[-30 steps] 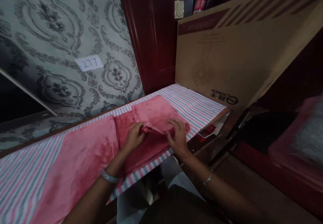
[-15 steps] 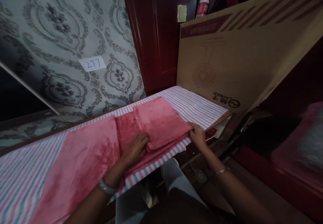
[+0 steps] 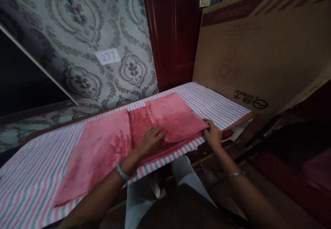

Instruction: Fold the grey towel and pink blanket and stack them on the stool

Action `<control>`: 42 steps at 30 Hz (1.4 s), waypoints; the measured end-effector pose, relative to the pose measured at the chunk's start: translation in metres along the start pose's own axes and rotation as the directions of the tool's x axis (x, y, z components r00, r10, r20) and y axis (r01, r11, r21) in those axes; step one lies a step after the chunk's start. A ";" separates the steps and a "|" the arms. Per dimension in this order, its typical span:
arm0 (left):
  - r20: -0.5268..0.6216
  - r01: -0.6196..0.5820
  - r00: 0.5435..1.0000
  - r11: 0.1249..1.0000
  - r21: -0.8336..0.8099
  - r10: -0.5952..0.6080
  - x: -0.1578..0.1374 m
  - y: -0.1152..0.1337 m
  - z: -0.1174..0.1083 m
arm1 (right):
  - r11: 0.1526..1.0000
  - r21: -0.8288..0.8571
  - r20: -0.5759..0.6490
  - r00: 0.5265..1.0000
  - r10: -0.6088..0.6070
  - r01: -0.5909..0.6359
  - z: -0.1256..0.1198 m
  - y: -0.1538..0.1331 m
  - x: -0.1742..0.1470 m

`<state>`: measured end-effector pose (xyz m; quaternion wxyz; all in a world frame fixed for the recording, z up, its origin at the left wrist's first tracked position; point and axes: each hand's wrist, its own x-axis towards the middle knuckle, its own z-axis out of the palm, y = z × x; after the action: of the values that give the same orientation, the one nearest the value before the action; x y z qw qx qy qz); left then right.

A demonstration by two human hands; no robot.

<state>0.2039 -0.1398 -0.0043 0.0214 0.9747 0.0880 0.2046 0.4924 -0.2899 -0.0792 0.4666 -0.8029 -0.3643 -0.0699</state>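
Observation:
A pink plush cloth [image 3: 100, 143] lies along a striped cover, with both end sections folded inward over a darker pink middle strip [image 3: 139, 122]. My left hand [image 3: 152, 139] rests on that strip, its curled fingers at the front left corner of the right folded section [image 3: 178, 118]. Its fingertips are partly hidden, but they look closed on the cloth's edge. At the front right corner, my right hand [image 3: 212, 135] pinches the stacked layers, thumb toward me. Each wrist has a silvery band.
The pink, white and grey striped cover [image 3: 33, 174] lies on a narrow table against a patterned wall [image 3: 85, 25]. A large cardboard box [image 3: 232, 46] stands at the table's right end. A dark screen [image 3: 23, 74] is at the left. A paper marked 277 [image 3: 108, 56] is on the wall.
The view has shifted, so the scene sits further right and the bottle is mostly cut off. Both hands keep nearly the same places on the cloth.

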 end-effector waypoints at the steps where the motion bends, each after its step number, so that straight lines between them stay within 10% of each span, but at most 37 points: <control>1: 0.000 0.001 1.000 1.000 -0.025 -0.001 0.002 0.001 0.000 | 1.000 -0.002 -0.005 1.000 0.006 -0.006 -0.001 -0.001 0.000; 6: -0.088 0.084 0.992 0.990 -0.116 -0.094 0.007 0.006 -0.004 | 0.999 0.011 -0.002 0.999 0.034 -0.034 -0.003 -0.001 0.000; 12: 0.150 0.045 0.988 0.989 -0.140 -0.024 -0.003 0.017 -0.010 | 0.999 0.016 -0.001 1.000 -0.029 0.029 -0.001 0.001 0.000; 18: 0.125 0.039 0.992 0.966 -0.257 -0.006 -0.008 0.013 -0.017 | 0.999 0.020 0.026 0.998 -0.049 0.049 0.000 0.009 0.001; 22: 0.081 0.073 0.995 0.966 -0.247 -0.055 -0.003 -0.002 -0.012 | 0.964 0.012 -0.096 0.960 -0.262 0.264 -0.012 -0.004 -0.012; 26: 0.021 0.177 0.984 0.937 -0.301 -0.179 0.012 -0.031 -0.007 | 0.821 0.043 -0.083 0.821 -0.565 0.569 -0.021 -0.046 -0.043; 28: -0.023 0.334 0.926 0.844 -0.419 -0.378 0.024 -0.050 -0.006 | 0.734 0.140 0.043 0.737 -0.675 0.664 -0.017 -0.070 -0.059; 32: -0.047 0.569 0.660 0.540 -0.620 -0.749 0.050 -0.092 -0.003 | 0.675 0.263 0.145 0.663 -0.734 0.690 0.003 -0.102 -0.080; 37: 0.033 0.627 0.459 0.297 -0.720 -0.888 0.074 -0.133 0.007 | 0.693 0.355 0.176 0.683 -0.709 0.628 0.023 -0.114 -0.080; 42: 0.133 0.541 0.353 0.086 -0.837 -0.926 0.090 -0.152 0.021 | 0.713 0.499 0.134 0.769 -0.625 0.493 0.033 -0.113 -0.076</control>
<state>0.2685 0.0259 -0.0004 0.5200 0.5830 0.4882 0.3891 0.3560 -0.2692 -0.0532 0.5302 -0.5281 -0.6633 -0.0064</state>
